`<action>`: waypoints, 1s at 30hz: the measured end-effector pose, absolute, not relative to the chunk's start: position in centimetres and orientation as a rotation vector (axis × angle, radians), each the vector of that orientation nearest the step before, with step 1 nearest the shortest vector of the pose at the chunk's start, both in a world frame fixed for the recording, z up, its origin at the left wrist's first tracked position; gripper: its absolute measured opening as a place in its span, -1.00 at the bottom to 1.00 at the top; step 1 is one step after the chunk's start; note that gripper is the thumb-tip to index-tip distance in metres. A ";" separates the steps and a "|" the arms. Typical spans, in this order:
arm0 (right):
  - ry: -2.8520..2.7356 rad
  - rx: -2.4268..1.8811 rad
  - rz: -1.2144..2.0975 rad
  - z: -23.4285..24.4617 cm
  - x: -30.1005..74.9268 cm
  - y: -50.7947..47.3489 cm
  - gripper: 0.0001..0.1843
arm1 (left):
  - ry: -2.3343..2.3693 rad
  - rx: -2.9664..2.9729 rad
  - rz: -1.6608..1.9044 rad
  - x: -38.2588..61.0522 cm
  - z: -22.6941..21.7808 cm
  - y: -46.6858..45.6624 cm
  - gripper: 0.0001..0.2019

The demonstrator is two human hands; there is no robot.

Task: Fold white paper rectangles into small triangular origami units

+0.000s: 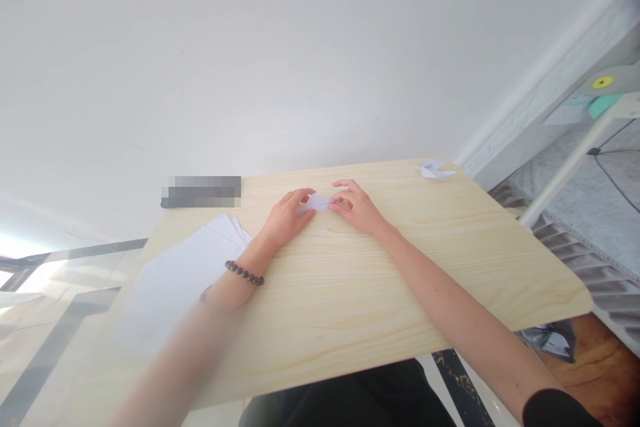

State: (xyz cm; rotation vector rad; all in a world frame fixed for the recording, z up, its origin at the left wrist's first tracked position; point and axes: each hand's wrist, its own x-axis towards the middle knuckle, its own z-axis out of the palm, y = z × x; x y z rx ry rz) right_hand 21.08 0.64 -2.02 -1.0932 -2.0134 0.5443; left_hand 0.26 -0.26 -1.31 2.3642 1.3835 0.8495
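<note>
Between my two hands, near the middle of the table, is a small piece of folded white paper (317,202). My left hand (289,215) grips its left end, thumb below and fingers above, with a dark beaded bracelet (244,273) round the wrist. At the paper's right tip, my right hand (356,207) pinches it between thumb and fingers, one finger raised. The exact folds are too small to make out. A folded white paper figure (435,170) with pointed ends lies at the far right corner of the table.
Sheets of white paper (185,273) lie spread on the left of the wooden table (320,320), partly under my left forearm. A blurred dark object (201,192) sits at the back left edge. Behind rises a white wall (300,67); a white pole (567,170) stands right.
</note>
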 end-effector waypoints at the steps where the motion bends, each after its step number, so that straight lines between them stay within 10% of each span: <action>1: -2.027 -1.086 0.550 -2.0 21.1 0.6 -0.87 | 1.376 2.360 0.854 0.3 -1.3 -0.3 -0.64; 11: -1.974 -1.081 0.601 -1.4 20.8 0.2 -0.81 | 1.380 2.629 0.935 0.3 -0.4 -0.5 -0.89; 30: -1.752 -1.063 0.694 -1.6 20.7 0.3 -0.75 | 1.346 2.325 0.972 0.6 -0.6 -0.7 -0.72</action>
